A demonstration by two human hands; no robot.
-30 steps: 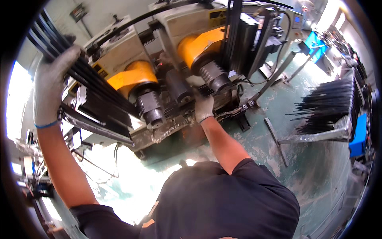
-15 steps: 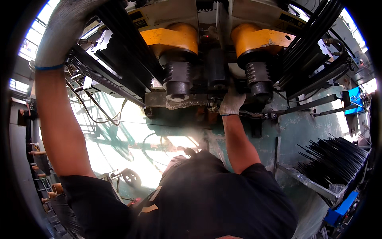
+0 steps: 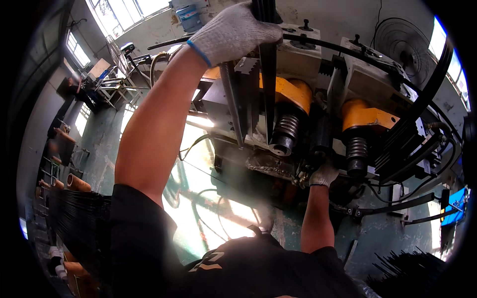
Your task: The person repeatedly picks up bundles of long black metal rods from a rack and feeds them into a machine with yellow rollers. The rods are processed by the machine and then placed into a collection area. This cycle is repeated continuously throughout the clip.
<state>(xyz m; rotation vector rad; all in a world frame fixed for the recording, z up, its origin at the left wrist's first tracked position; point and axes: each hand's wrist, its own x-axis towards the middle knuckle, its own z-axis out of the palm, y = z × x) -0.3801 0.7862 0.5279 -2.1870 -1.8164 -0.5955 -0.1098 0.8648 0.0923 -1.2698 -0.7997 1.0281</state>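
High at the top centre, my left hand, in a white knit glove with a blue cuff, is closed around a bundle of long black strips. The strips hang down in front of the left orange machine housing. Below that housing is a ribbed dark metal spindle. My right hand, also gloved, reaches low to the middle of the machine, by a dark cylinder. Shadow and machine parts hide its fingers. A second orange housing with a ribbed spindle stands to its right.
More black strips hang at the machine's right side. A fan stands behind. Black rods lie at the lower right, near a blue box. Another dark bundle is at my left. A person is far left.
The view has swung left and up, bringing my left hand and the strips fully into sight. My right hand stays at the machine's lower middle.
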